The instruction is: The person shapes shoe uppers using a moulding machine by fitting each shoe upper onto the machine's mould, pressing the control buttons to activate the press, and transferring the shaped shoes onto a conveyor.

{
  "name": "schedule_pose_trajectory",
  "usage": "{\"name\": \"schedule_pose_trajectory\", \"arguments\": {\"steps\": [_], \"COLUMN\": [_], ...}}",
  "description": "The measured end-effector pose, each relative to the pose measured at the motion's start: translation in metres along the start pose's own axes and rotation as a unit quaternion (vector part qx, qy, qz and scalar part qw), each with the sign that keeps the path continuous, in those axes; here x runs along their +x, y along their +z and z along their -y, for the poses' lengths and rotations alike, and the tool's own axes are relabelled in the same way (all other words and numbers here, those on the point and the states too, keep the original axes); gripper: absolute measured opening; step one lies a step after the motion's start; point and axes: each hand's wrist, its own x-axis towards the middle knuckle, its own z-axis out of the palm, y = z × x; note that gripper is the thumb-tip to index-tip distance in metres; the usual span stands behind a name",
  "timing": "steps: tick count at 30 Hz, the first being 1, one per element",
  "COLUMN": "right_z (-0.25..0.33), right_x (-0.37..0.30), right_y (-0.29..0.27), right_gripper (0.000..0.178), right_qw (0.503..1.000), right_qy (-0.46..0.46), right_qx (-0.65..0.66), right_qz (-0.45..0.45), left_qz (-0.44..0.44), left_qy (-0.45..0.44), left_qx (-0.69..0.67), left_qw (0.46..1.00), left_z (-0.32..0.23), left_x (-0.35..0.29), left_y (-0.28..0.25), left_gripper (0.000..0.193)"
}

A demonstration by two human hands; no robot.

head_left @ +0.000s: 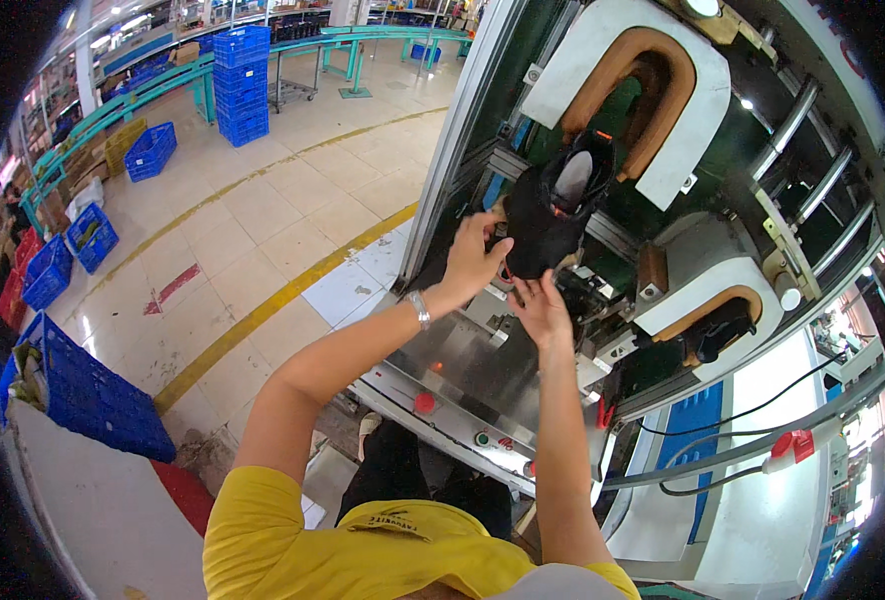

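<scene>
Black shoe (541, 228) in a machine (698, 75), left fingers (475, 230) and right fingers (533, 293) half-curled at its near end, grasp unclear.

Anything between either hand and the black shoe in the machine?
Nothing visible. The left hand is at the near left side of the black shoe, the right hand at its near end; actual contact is hard to confirm. The brown U-shaped pad lies beyond the shoe, not between.

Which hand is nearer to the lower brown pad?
Right hand, at the near end of the shoe, left of the pad; the left hand is farther left, beside the shoe.
</scene>
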Motion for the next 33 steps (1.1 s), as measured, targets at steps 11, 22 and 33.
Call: {"name": "schedule_pose_trajectory", "arguments": {"steps": [11,22,33], "right_z": [-0.019,-0.022,-0.020], "right_x": [0.053,0.079,0.057], "right_y": [-0.009,-0.025,0.022], "right_gripper": [0.017,0.017,0.020], "right_qw": [0.991,0.985,0.975], "right_qy": [-0.114,-0.148,-0.157], "right_qx": [0.025,0.067,0.063], "right_qz": [-0.063,-0.053,-0.147], "left_qz": [0.152,0.118,0.114], "left_qy": [0.208,0.160,0.196], "left_qx": [0.285,0.302,0.329], "left_qw": [0.923,0.932,0.917], "left_z": [-0.115,-0.118,-0.109], "left_x": [0.008,-0.008,-0.007], "left_y": [-0.035,-0.020,-0.018], "left_gripper": [0.043,0.049,0.050]}}
